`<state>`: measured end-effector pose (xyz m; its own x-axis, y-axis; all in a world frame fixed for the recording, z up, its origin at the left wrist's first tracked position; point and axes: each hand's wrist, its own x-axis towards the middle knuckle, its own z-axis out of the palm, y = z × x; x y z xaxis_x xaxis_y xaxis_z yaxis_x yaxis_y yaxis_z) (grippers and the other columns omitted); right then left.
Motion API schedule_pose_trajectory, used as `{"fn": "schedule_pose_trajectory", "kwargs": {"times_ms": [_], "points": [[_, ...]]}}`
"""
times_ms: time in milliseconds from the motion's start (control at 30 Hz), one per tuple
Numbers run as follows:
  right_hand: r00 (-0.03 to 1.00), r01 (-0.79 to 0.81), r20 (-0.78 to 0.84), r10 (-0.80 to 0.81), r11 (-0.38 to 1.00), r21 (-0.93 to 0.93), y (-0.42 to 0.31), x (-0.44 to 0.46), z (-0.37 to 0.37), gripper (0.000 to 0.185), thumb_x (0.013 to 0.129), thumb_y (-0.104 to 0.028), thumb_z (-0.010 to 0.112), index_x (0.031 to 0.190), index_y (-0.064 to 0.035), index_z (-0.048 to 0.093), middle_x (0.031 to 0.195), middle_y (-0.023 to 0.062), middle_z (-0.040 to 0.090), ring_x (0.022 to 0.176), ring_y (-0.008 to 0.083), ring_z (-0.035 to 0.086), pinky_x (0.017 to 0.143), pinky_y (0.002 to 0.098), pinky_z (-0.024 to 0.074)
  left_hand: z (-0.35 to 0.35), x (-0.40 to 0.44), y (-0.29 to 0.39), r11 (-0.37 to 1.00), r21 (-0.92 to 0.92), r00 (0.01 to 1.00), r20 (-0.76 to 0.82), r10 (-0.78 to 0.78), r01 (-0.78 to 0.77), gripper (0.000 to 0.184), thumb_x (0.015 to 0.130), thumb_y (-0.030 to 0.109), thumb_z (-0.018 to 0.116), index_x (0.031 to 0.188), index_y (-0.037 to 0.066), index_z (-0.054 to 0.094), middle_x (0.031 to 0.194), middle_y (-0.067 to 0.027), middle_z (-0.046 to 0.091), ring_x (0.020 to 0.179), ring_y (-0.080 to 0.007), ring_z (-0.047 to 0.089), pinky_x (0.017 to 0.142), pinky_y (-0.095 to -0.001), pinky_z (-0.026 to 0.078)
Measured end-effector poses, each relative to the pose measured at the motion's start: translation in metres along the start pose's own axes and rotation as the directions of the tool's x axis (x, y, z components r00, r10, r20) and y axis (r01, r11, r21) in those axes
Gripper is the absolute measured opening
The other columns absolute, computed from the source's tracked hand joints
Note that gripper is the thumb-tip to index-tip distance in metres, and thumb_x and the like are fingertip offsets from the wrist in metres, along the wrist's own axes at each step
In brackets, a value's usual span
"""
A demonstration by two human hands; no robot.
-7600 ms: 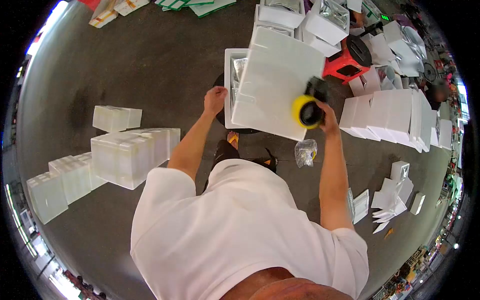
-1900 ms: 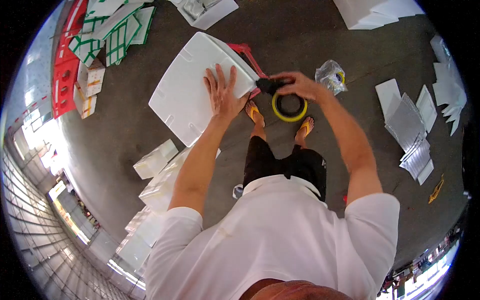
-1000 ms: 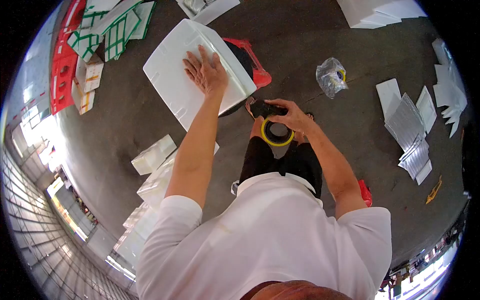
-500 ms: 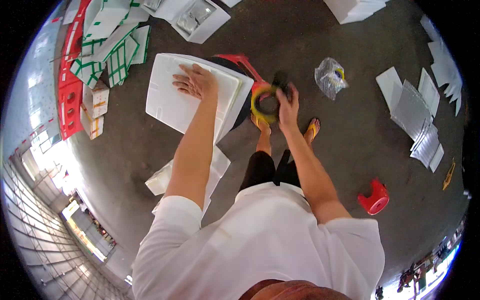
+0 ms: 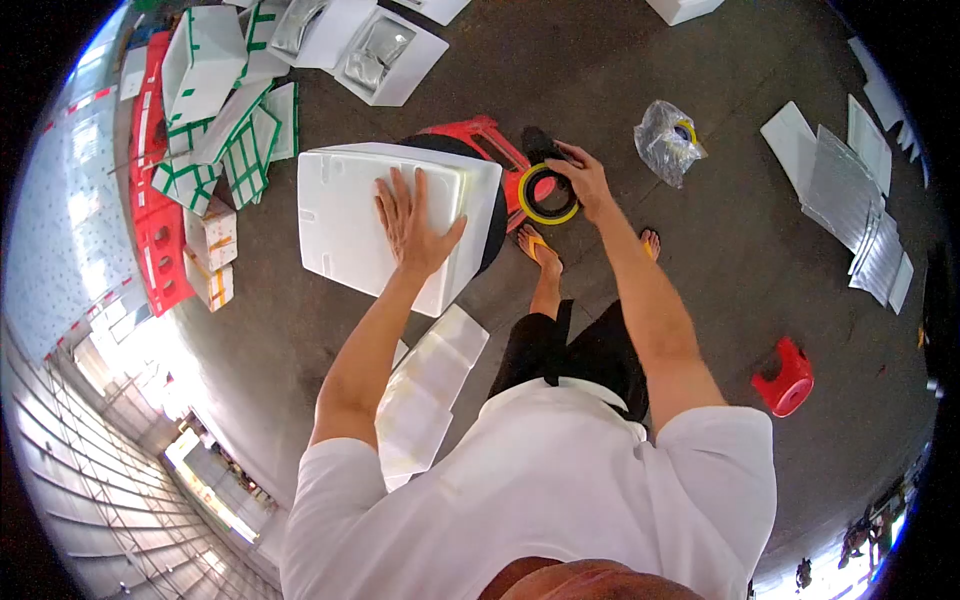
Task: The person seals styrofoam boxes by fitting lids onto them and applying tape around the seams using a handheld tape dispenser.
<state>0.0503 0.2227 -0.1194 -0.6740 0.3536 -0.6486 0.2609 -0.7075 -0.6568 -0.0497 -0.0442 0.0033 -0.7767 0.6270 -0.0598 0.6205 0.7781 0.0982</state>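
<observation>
My left hand (image 5: 413,225) lies flat with spread fingers on the broad side of a white foam box (image 5: 335,215). The box sits on a dark round support (image 5: 495,228), partly hidden beneath it, beside a red frame (image 5: 470,130). To the right of the box, my right hand (image 5: 585,178) is closed on the edge of a roll of tape (image 5: 566,216) with a yellow outer ring and a dark inside. The roll is apart from the box, above the red frame as seen from here. A dark shape at its far side is not clear.
White foam boxes (image 5: 425,75) with wrapped contents stand at the back. Green-taped foam pieces (image 5: 250,140) pile up by a red barrier (image 5: 165,260). Foam pieces (image 5: 430,385) lie near my legs. On the right are a plastic bag (image 5: 662,145), silvery sheets (image 5: 838,205) and a red stool (image 5: 790,378).
My left hand has turned and slid along the box side. My right hand has swung the tape roll slightly; it was blurred and is now sharp. The view has shifted.
</observation>
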Motion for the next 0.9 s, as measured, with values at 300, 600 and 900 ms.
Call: {"fn": "schedule_pose_trajectory", "kwargs": {"times_ms": [300,600,900], "points": [[0.709,0.308,0.633,0.311,0.671,-0.674,-0.014,0.135,0.035,0.054,0.075,-0.02,0.076,0.127,-0.0089,0.064,0.113,0.0096,0.068,0.104,0.021,0.063,0.093,0.0313,0.0478,0.002,-0.001,-0.006,0.995,-0.048,0.995,0.022,0.092,-0.091,0.1,0.071,0.047,0.077,0.152,0.011,0.03,0.158,-0.0259,0.017,0.144,-0.051,0.01,0.116,-0.0605,0.01],[0.67,0.269,0.67,0.32,0.737,-0.62,0.003,0.07,0.007,0.06,0.076,-0.018,0.078,0.132,-0.0061,0.059,0.124,0.0114,0.063,0.114,0.0234,0.057,0.101,0.0369,0.0435,0.021,0.051,-0.015,0.929,-0.115,0.915,-0.168,-0.366,0.351,0.096,0.075,0.054,0.073,0.152,0.017,0.03,0.157,-0.0261,0.018,0.145,-0.0503,0.008,0.117,-0.0587,0.007],[0.81,0.325,0.575,0.116,0.727,-0.604,0.059,0.065,0.033,0.062,0.076,-0.022,0.08,0.132,-0.0062,0.057,0.134,0.0135,0.057,0.12,0.0254,0.056,0.105,0.038,0.0434,0.01,0.096,-0.077,0.516,-0.378,0.519,-0.102,-0.848,0.769,0.098,0.078,0.058,0.07,0.153,0.012,0.026,0.158,-0.0265,0.013,0.145,-0.0497,0.006,0.118,-0.0562,0.005]]}}
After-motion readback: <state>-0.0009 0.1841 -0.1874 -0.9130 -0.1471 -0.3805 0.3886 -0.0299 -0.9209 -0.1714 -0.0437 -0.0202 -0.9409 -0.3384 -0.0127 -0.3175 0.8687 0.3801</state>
